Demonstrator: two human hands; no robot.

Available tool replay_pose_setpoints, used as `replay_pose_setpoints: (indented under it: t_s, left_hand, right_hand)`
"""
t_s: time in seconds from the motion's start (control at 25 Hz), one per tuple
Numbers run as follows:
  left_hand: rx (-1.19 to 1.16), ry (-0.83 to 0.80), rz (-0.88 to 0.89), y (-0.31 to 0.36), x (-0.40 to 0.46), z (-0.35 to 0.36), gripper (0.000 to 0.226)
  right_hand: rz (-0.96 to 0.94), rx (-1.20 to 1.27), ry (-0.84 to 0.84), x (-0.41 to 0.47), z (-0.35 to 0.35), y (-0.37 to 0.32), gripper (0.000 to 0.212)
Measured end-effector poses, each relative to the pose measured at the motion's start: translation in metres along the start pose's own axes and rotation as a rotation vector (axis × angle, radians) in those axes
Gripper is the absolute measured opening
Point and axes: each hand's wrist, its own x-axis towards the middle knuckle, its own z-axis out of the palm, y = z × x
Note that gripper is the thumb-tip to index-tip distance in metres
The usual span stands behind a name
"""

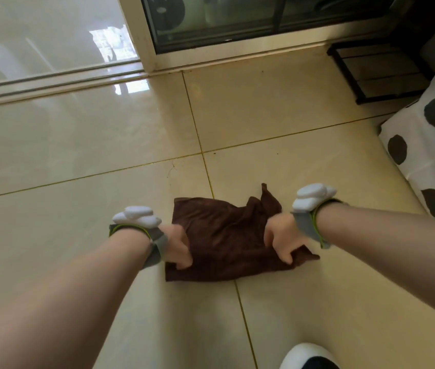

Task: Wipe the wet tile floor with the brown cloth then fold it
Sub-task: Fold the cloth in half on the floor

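The brown cloth point(227, 235) lies rumpled on the tile floor point(77, 155) at lower centre. The left hand point(177, 245) pinches its left edge with curled fingers point(184, 262); the right hand point(280, 235) grips its right edge, fingers curled round the fabric. A glass sliding door point(237, 20) fills the top; spotted fabric point(429, 145) hangs at right.

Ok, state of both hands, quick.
Left hand: gripping the cloth at its left edge.
Right hand: gripping the cloth at its right edge.
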Motion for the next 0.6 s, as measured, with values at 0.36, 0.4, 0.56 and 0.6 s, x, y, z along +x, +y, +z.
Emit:
replay_pose_setpoints:
  t_s: [0.36,0.4,0.56,0.6]
  left_hand:
    - [-0.110,0.645,-0.135,-0.014,0.035,-0.021,0.046]
    - [-0.097,0.690,-0.155,-0.015,0.034,-0.019,0.054]
    - [0.134,0.936,0.036,-0.012,0.026,-0.006,0.066]
    - [0.177,0.935,0.102,-0.006,0.026,0.001,0.069]
  right_hand:
    - [0.084,0.069,0.483,0.028,-0.026,0.035,0.048]
    - [0.112,0.037,0.483,0.029,-0.023,0.035,0.054]
    - [0.088,-0.214,0.809,0.021,-0.014,0.021,0.037]
    - [0.029,-0.223,0.926,0.022,-0.003,0.016,0.034]
